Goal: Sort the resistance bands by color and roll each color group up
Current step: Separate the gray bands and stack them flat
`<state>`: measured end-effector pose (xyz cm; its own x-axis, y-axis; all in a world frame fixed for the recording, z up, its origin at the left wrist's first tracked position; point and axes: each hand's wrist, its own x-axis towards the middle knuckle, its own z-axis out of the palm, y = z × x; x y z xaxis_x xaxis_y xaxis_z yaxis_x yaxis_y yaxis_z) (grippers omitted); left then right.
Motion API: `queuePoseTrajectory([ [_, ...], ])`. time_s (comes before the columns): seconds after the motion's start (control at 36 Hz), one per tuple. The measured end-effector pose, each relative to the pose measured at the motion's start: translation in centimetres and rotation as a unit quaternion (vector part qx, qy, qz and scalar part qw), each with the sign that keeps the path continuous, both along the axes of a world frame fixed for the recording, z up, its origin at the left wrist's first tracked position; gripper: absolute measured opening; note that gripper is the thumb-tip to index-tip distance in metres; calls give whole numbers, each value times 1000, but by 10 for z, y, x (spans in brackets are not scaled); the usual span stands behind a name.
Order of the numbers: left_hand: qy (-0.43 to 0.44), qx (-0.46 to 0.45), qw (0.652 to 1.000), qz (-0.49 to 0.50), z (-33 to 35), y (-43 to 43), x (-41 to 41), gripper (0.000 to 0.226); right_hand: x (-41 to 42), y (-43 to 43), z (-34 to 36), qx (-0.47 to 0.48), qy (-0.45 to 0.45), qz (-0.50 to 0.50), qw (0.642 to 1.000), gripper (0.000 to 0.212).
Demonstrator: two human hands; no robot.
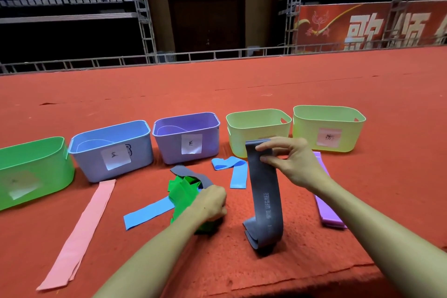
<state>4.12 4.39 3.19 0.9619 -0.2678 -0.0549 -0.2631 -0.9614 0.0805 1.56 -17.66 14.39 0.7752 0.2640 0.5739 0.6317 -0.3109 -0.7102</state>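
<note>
My right hand (289, 161) pinches the top end of a stack of grey bands (264, 191), which hangs down with its lower end folded on the red carpet. My left hand (210, 203) grips a crumpled bunch of green bands (181, 192) in the middle pile. Under that bunch lie another grey band (186, 173) and a blue band (147, 214). A second blue band (233, 168) lies curled behind. Pink bands (82, 225) stretch out flat on the left. Purple bands (330, 210) lie on the right, partly hidden by my right arm.
Five labelled bins stand in a row behind the bands: green (31, 172), blue (113, 150), purple (187, 135) and two pale yellow-green ones (257, 129) (329, 127). The carpet's front edge (314, 273) runs near my arms. A metal rail borders the far side.
</note>
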Motion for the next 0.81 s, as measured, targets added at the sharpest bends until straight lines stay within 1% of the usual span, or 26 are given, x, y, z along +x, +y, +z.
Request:
queuePoseTrajectory([
  [0.08,-21,-74,997,14,6,1,2,17,1,-2,1,-4,-9,-8,1000,47],
  [0.17,-72,-131,989,5,17,2,4,15,1,-3,3,-8,-14,-10,1000,46],
  [0.25,-120,-194,974,1,33,7,4,7,2,-3,6,-3,-17,-8,1000,46],
  [0.36,-191,-225,955,-1,60,22,3,11,4,-1,12,7,-18,-8,1000,45],
  [0.44,-218,-283,934,-7,81,35,2,8,3,3,19,18,-14,-9,1000,41],
  [0.56,-233,-306,923,7,109,49,3,5,0,10,30,53,24,22,998,36],
  [0.61,-236,-312,920,13,119,53,5,7,0,12,33,68,46,38,996,33],
  [0.72,-228,-334,914,6,133,61,6,16,2,14,39,47,9,28,998,33],
  [0.81,-225,-331,916,1,142,61,1,20,2,16,44,51,13,38,998,31],
])
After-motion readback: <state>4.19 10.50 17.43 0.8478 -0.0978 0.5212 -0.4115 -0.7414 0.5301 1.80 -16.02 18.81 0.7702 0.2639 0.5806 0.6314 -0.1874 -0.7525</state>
